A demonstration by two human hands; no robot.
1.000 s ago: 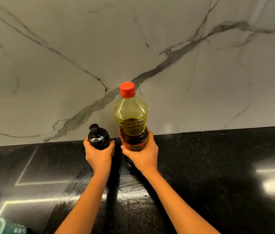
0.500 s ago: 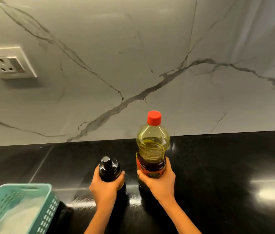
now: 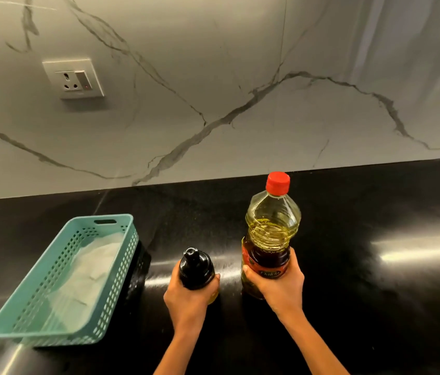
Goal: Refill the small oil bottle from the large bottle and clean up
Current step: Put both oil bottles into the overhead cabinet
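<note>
A small oil bottle (image 3: pixel 196 267) with a black pour cap stands upright on the black counter (image 3: pixel 375 307). My left hand (image 3: pixel 186 296) grips it around the body. To its right stands the large clear bottle (image 3: pixel 271 228) of yellow oil, with a red screw cap (image 3: pixel 278 182) on and a red label. My right hand (image 3: pixel 278 285) grips this bottle around the label, low on its body. Both bottles are upright and a small gap separates them.
A teal perforated plastic basket (image 3: pixel 110 315) with white cloth or paper (image 3: pixel 86 272) inside sits on the counter to the left of my left hand. A marble backsplash rises behind, with a wall socket (image 3: pixel 74 78) at upper left.
Both bottles, still held, have come nearer to me along the counter. The view has swung left and down, bringing the teal basket and wall socket into sight.
</note>
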